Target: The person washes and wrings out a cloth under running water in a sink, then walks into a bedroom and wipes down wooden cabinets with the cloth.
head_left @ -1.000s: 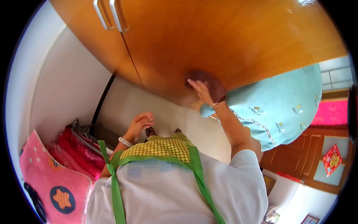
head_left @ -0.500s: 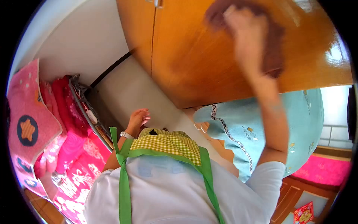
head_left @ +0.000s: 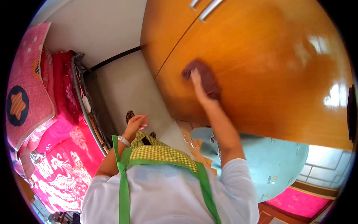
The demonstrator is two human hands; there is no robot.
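My right hand [head_left: 198, 84] presses a dark maroon cloth [head_left: 209, 79] flat against the glossy orange-brown wooden cabinet door [head_left: 257, 78], right of the seam between two doors. Part of the cloth spreads out beyond my fingers. Silver handles [head_left: 211, 9] sit at the top of the doors. My left hand [head_left: 138, 122], with a white band at the wrist, hangs in front of my yellow checked apron [head_left: 160, 153]. Its fingers are curled together, and nothing shows in them.
On the left, a metal-framed bed [head_left: 86, 115] bears red and pink bedding [head_left: 65, 168]. A light blue cloth cover [head_left: 261, 160] hangs below the cabinet at the right. Drawers with white handles [head_left: 193, 143] stand beside it. The grey floor [head_left: 130, 86] shows between bed and cabinet.
My right hand and the maroon cloth have moved down and left across the door. The view has shifted, showing more of the handles. My left hand's fingers have curled closer together.
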